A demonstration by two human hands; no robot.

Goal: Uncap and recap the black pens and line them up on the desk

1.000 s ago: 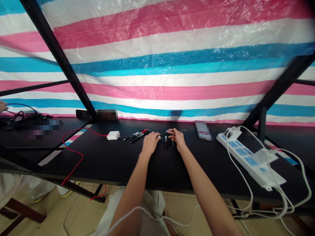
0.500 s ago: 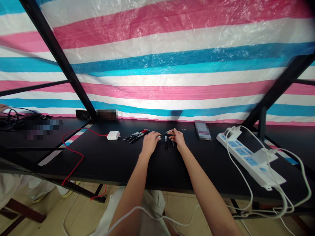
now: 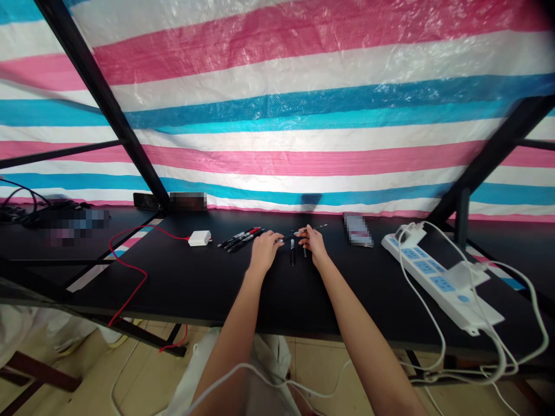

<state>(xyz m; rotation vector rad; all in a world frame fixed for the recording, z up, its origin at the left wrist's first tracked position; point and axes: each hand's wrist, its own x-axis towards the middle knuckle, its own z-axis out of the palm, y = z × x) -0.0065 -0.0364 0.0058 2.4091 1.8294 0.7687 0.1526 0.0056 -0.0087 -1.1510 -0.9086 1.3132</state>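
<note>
Both my hands rest near the back of a black table (image 3: pixel 208 283). My left hand (image 3: pixel 265 249) has its fingers curled around the dark end of a thin pen part (image 3: pixel 287 237). My right hand (image 3: pixel 314 242) pinches a thin pen refill (image 3: pixel 317 228) whose tip points to the right. Between the hands two short dark pen pieces (image 3: pixel 292 252) lie on the table. A small bunch of black and red pens (image 3: pixel 241 237) lies just left of my left hand.
A white charger (image 3: pixel 200 238) with a red cable (image 3: pixel 125 263) sits at the left. A white and blue power strip (image 3: pixel 437 281) with white cords lies at the right. A small blurred packet (image 3: pixel 358 229) lies beyond my right hand. Black frame bars and a striped tarp stand behind.
My right hand has shifted slightly, lifting the refill a little. At the far left edge another person's hand has gone out of view. My left hand has stayed put.
</note>
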